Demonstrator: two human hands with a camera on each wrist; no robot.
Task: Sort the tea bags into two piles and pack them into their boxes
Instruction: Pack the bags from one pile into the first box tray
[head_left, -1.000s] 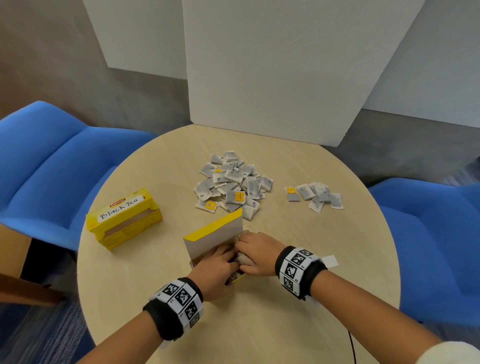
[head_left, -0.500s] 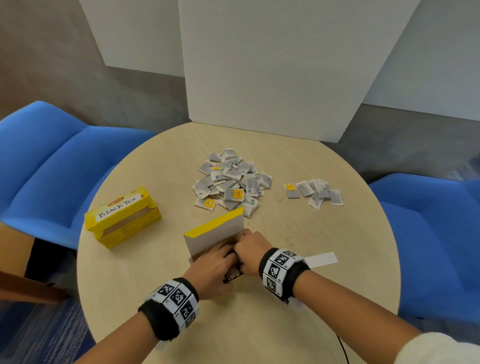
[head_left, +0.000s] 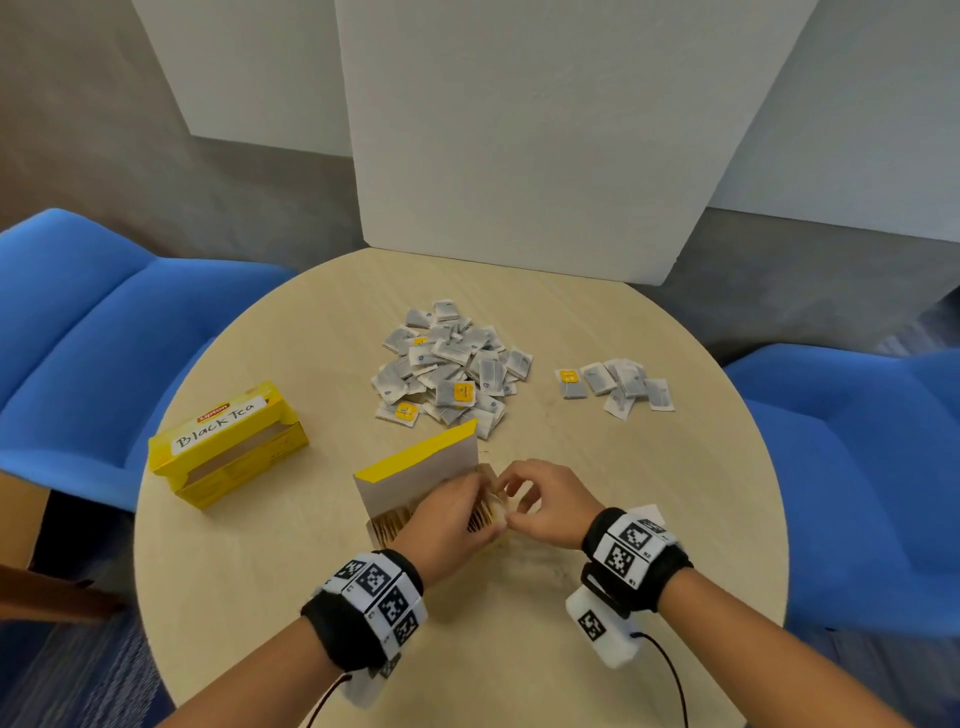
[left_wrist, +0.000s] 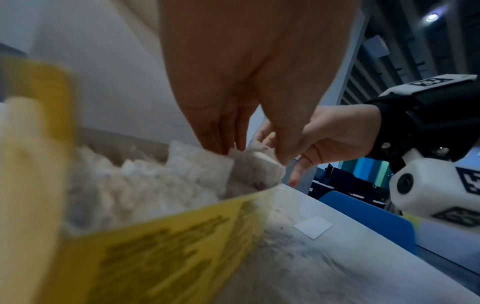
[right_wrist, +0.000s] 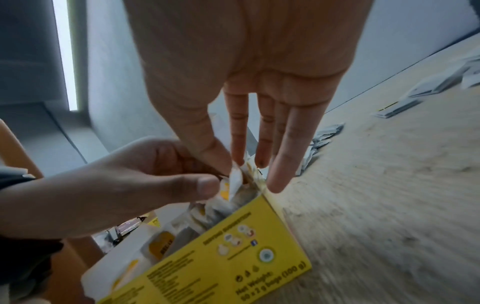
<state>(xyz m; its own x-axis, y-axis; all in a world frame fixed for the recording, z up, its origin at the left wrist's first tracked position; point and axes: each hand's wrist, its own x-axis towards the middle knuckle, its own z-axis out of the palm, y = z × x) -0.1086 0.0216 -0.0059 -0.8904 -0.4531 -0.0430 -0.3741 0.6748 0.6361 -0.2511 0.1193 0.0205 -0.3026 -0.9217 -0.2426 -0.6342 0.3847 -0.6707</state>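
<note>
Two hands are working at the right end of the open yellow box (head_left: 415, 483) near the front of the round table (head_left: 649, 493): the left hand (head_left: 447, 519) is pinching the tea bags (right_wrist: 233, 185) packed inside (thumb and fingertips curled onto their top edges), while the right hand (head_left: 550, 504) is nipping the end bag between thumb and index finger. Farther back, a large mixed pile (head_left: 452, 369) and a smaller pile (head_left: 618, 387) are lying apart, with the "Black Tea" box (head_left: 228, 441) sitting at the left.
</note>
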